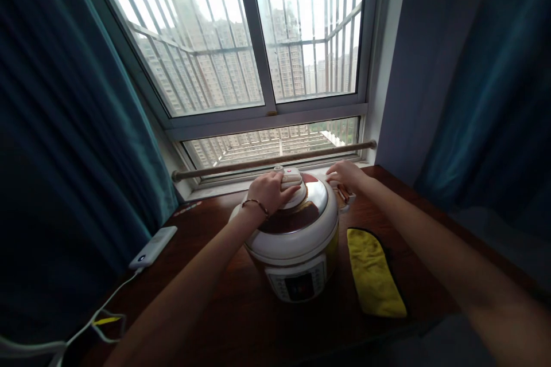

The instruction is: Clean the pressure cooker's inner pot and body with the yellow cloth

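A white and brown electric pressure cooker [301, 241] stands on a dark wooden table [241, 309] under a window. My left hand [269, 190], with a bracelet on its wrist, is closed over the handle on top of the cooker's lid [310, 209]. At the cooker's far right side, my right hand [344, 175] curls its fingers on the side handle [345, 195]. The control panel [299, 285] faces me.
A yellow cloth [374, 275] lies on the table right of the cooker. A white power bank [152, 246] with a white cable [86, 330] sits at the left edge. A wooden rod [275, 159] spans the window sill. Teal curtains [64, 126] hang on both sides.
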Demonstrator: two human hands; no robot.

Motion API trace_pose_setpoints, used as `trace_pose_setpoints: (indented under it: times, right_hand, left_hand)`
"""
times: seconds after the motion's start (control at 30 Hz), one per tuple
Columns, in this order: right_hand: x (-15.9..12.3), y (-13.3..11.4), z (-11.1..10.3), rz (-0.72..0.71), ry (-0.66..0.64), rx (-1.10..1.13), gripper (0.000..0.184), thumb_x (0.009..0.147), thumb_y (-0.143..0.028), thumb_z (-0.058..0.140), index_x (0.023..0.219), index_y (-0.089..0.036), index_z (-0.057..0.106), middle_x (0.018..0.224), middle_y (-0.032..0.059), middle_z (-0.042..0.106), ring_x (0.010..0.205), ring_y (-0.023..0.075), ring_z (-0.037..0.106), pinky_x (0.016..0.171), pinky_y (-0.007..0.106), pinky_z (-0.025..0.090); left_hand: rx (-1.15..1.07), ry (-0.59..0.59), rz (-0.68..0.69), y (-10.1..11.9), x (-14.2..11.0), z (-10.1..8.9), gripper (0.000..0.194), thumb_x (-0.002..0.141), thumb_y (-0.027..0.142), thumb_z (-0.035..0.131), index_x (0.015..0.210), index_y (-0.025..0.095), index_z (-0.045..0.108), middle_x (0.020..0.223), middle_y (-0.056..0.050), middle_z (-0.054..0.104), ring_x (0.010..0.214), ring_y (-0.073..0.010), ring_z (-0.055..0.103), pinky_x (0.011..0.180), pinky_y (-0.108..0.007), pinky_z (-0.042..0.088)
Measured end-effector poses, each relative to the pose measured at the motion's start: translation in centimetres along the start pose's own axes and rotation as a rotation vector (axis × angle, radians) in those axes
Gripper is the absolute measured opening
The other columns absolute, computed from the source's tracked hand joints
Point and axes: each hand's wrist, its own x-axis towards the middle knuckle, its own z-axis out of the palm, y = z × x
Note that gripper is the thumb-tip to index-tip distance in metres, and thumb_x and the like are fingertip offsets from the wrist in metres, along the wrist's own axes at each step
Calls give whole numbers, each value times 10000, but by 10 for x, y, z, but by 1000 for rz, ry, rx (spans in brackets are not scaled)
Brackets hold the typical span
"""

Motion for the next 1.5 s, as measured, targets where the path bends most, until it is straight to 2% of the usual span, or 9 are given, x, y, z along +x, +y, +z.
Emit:
trace_pose_setpoints:
  times: [0.2, 0.37, 0.5, 0.6, 0.7, 0.8, 1.0, 1.33, 1.5]
  right_hand:
    - [16, 13, 4, 51, 40, 224, 267, 487, -359, 800, 699, -209, 737, 762, 41, 718, 815, 248, 645, 778, 315, 461]
    - [-16, 21, 21, 193, 214, 509, 361, 746, -455, 581, 892, -148, 702, 888, 86, 709, 852, 225, 647, 780, 350, 496]
    - [-62, 16, 38, 257, 271, 750, 436, 839, -487, 421, 963, -142, 656, 989, 124, 682, 906, 222, 650, 774, 350, 531]
    - [-84, 6, 48, 261, 270, 890, 417, 837, -465, 418, 1016, -154, 628, 1063, 126, 657, 962, 235, 635, 800, 368, 537]
    - [-89, -2, 56, 278, 321, 979, 386, 817, -421, 432, 1035, -160, 616, 1089, 130, 646, 983, 247, 626, 834, 396, 525]
    - [-84, -7, 65, 295, 390, 986, 396, 807, -407, 433, 1067, -164, 607, 1095, 124, 643, 1001, 245, 618, 851, 395, 516]
    - [-73, -12, 82, 334, 485, 868, 510, 803, -436, 440, 1219, -158, 536, 1112, 110, 635, 1008, 240, 611, 834, 396, 508]
    - [-70, -22, 81, 273, 520, 651, 524, 754, -513, 522, 1087, -124, 633, 1233, 143, 547, 1171, 246, 481, 1050, 396, 301]
    - [-69, -16, 84, 305, 502, 694, 561, 808, -531, 423, 1171, -136, 587, 1267, 126, 533, 1197, 235, 472, 1037, 395, 332]
  left_hand:
    - [-5, -103, -51, 5, 7, -8, 609, 738, 696, 417, 929, 165, 643, 876, -123, 668, 802, -280, 623, 683, -360, 453]
    - [-396, -129, 15, -39, -3, -7, 620, 828, 618, 334, 1189, 157, 535, 1137, -116, 619, 1037, -250, 572, 871, -352, 430]
    - [-628, 123, -416, -95, -50, 17, 656, 827, 632, 292, 1217, 156, 517, 1302, -94, 514, 1226, -236, 434, 1038, -366, 300]
    - [-672, 143, -570, -118, -87, 43, 699, 809, 658, 274, 1175, 127, 545, 1252, -123, 552, 1205, -266, 458, 1018, -397, 329]
    - [-743, 112, -611, -120, -106, 65, 714, 794, 669, 276, 1105, 108, 591, 1141, -134, 624, 1076, -265, 565, 921, -367, 434]
    - [-808, 120, -605, -115, -110, 74, 684, 808, 641, 258, 1084, 118, 602, 1126, -116, 636, 1040, -239, 587, 898, -335, 457]
    - [-841, 165, -635, -112, -108, 71, 610, 799, 595, 293, 1016, 131, 625, 1080, -105, 653, 1013, -235, 593, 881, -345, 471]
    - [-872, 196, -672, -112, -109, 73, 514, 795, 518, 343, 970, 131, 633, 1023, -111, 666, 951, -240, 607, 826, -353, 489]
    - [-899, 194, -674, -113, -110, 74, 498, 804, 496, 357, 992, 127, 634, 999, -102, 672, 934, -235, 610, 810, -346, 491]
